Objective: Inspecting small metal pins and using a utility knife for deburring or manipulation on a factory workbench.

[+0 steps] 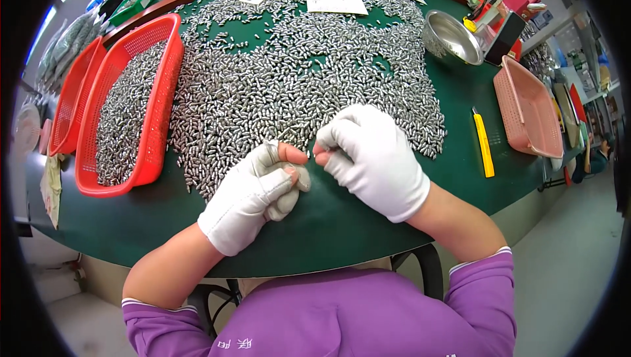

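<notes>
A wide layer of small shiny metal parts [263,94] covers the green tabletop [315,232]. At its near edge my two hands are close together, both in white gloves with some bare fingertips. My left hand [253,189] is closed, thumb and index finger drawn together and the other fingers curled in; whatever it pinches is too small to make out. My right hand [374,160] is closed as well, thumb and index finger pinched, facing the left fingertips across a small gap. Anything between its fingers is hidden.
On the left, a red plastic basket [172,88] holds a heap of the same metal parts, beside another red basket [73,104]. To the right are a metal bowl [453,36], a yellow utility knife [484,143] and a pink basket [529,111]. Paper sheets [336,1] lie on the far parts.
</notes>
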Available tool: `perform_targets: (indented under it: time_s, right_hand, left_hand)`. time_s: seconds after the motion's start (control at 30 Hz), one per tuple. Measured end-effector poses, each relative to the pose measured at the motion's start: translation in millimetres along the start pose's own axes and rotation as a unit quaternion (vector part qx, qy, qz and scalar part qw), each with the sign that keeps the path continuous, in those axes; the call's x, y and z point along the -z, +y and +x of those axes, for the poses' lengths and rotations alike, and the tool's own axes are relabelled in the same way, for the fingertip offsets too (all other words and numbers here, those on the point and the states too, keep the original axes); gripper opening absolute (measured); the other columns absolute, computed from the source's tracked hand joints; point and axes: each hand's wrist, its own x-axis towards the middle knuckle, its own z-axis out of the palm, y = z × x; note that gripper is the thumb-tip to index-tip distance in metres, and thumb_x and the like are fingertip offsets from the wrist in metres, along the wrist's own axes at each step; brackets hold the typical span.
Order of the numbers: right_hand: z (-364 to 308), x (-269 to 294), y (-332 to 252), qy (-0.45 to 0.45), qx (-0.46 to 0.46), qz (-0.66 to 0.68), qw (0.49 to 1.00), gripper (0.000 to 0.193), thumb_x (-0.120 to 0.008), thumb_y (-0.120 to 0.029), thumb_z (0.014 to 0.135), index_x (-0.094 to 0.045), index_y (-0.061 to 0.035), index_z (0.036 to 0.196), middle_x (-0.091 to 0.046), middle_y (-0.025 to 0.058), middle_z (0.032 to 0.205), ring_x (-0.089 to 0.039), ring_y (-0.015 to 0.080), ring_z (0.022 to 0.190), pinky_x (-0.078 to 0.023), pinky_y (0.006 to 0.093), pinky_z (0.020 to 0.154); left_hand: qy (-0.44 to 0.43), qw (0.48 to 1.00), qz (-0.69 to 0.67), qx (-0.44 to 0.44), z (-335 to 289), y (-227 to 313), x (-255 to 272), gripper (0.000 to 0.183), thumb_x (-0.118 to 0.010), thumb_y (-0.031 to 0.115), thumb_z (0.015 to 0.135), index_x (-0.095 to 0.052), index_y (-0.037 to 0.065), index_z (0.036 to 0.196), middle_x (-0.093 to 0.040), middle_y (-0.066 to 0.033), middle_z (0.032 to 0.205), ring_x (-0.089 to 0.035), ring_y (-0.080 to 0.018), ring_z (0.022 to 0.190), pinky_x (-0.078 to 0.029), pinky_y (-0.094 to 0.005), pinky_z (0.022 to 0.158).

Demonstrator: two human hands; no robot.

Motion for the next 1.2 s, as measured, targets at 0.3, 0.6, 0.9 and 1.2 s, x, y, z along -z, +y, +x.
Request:
perform_targets:
  time_s: [0.3,0.6,0.9,1.2]
  right_hand:
    - [-5,-1,-13,-0.028,-0.074,0.236,0.968,0.01,-0.072,-0.004,0.077,-0.063,-0.0056,0.083,-0.057,0.0062,0.081,-0.057,0.0179,0.073,-0.046,0.0287,0.067]
    - [-3,0,-12,-0.028,-0.08,0.254,0.963,0.01,-0.071,-0.001,0.076,-0.064,-0.0056,0.082,-0.057,0.0056,0.081,-0.057,0.0159,0.074,-0.046,0.0273,0.067]
    - [5,4,11,0.071,-0.025,0.072,0.995,0.013,-0.071,0.002,0.071,-0.066,-0.005,0.08,-0.059,0.0072,0.078,-0.059,0.0213,0.07,-0.048,0.0304,0.065]
    - [6,-1,16,-0.013,0.049,-0.111,0.993,0.006,-0.067,-0.015,0.072,-0.065,-0.0112,0.076,-0.059,0.0064,0.081,-0.059,0.0267,0.077,-0.049,0.038,0.066]
  left_hand:
    - [-0.015,1.0,0.01,0.007,-1,-3,-1,0.015,-0.059,0.015,0.092,-0.055,0.006,0.103,-0.062,-0.0069,0.086,-0.047,-0.0061,0.057,-0.035,-0.0189,0.049]
    - [-0.002,1.0,0.002,0.009,-1,-2,-1,0.014,-0.059,0.016,0.092,-0.053,0.007,0.101,-0.062,-0.0069,0.085,-0.047,-0.0063,0.057,-0.034,-0.0187,0.049]
    - [-0.027,1.0,-0.003,0.0,0,-3,2,0.016,-0.059,0.017,0.092,-0.053,0.008,0.103,-0.062,-0.0058,0.087,-0.046,-0.0069,0.058,-0.037,-0.0196,0.052]
    - [-0.045,0.999,-0.028,-0.008,1,-4,4,0.028,-0.059,0.017,0.09,-0.048,0.007,0.114,-0.059,-0.0035,0.095,-0.047,-0.0064,0.068,-0.039,-0.0203,0.061]
